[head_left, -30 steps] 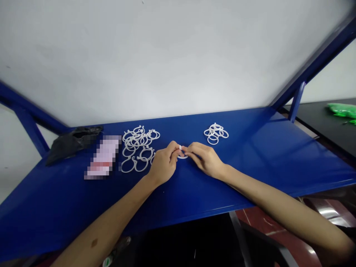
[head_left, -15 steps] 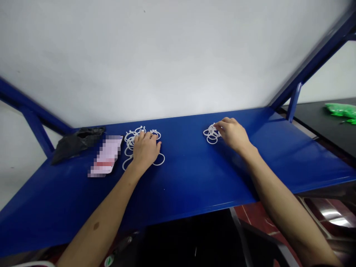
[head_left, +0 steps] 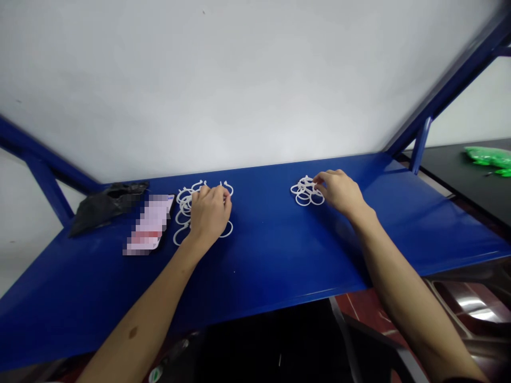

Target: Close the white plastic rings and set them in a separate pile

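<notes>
A large heap of white plastic rings lies on the blue shelf left of centre. My left hand rests on top of it, knuckles up, fingers curled down over a ring at the heap's far right edge. A smaller pile of white rings lies to the right. My right hand sits just right of that pile, fingers loosely spread, fingertips touching its edge and holding nothing.
A blurred pink and white packet lies left of the big heap, with a crumpled black bag beyond it. Blue frame posts rise at both ends. A black table with a green bag stands at the right.
A second ago both hands pinched one ring at the shelf's middle. They have since parted: the left went to the large heap, the right to the small pile, where its fingers have eased back.
</notes>
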Motion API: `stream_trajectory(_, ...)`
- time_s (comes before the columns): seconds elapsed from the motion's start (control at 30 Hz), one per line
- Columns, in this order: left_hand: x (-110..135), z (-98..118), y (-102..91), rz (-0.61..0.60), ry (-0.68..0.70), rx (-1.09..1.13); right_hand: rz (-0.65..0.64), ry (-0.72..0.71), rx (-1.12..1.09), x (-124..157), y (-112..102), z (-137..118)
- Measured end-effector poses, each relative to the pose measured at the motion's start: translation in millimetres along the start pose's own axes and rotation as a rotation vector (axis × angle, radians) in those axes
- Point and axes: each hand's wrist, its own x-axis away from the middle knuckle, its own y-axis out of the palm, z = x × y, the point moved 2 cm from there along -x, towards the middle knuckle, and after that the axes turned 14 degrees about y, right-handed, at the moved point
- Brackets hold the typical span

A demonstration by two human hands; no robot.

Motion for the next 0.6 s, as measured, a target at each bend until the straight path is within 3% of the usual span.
stream_trajectory(0.17, -1.6, 20.3, -9.6, 0.144, 0.123, 0.166, 0.088, -0.105, -0.223, 7.7, -0.2, -14.6)
stream_trajectory(0.4, 6.7, 48.3, -12.5, 0.225, 0.414, 0.313, -0.311, -0.264, -0.813, 52.4, 29.4, -77.7)
stream_trajectory(0.5, 9.0, 53.9, -7.7, 0.162, 0.469, 0.375, -0.371, -0.219, -0.999, 63.5, 36.3, -92.5)
stream_trajectory(0.6, 9.8, 56.8, -3.9, 0.172, 0.429, 0.468, -0.347, -0.175, -1.082, 64.5, 36.5, -92.6)
